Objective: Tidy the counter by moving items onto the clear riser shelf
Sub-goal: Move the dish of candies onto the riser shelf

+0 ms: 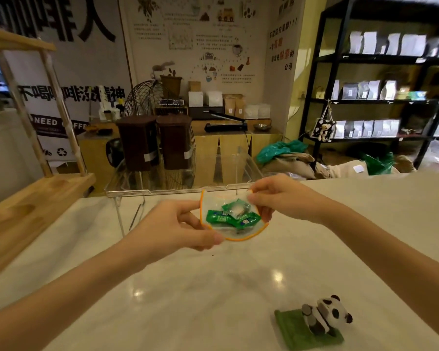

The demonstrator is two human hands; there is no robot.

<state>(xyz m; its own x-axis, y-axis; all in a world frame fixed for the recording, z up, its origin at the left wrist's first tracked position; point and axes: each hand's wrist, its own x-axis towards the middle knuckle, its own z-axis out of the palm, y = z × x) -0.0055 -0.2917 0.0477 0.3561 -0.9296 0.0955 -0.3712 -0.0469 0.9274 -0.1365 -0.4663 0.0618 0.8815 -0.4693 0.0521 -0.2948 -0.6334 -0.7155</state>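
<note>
Both hands hold a small clear dish with an orange rim (241, 238) above the white counter (213, 287). Several green wrapped candies (232, 215) lie in it. My left hand (178, 225) grips the dish's left and near edge, thumb underneath at the front. My right hand (271, 197) pinches its far right edge. The dish hovers just in front of the clear riser shelf (178, 191), which stands at the counter's far edge with nothing visible on its top.
A panda figure on a green mat (319, 319) sits on the counter at the near right. A wooden rack (33, 193) stands along the left. Beyond the counter are brown bins (152, 143) and black shelving with bags (380, 97).
</note>
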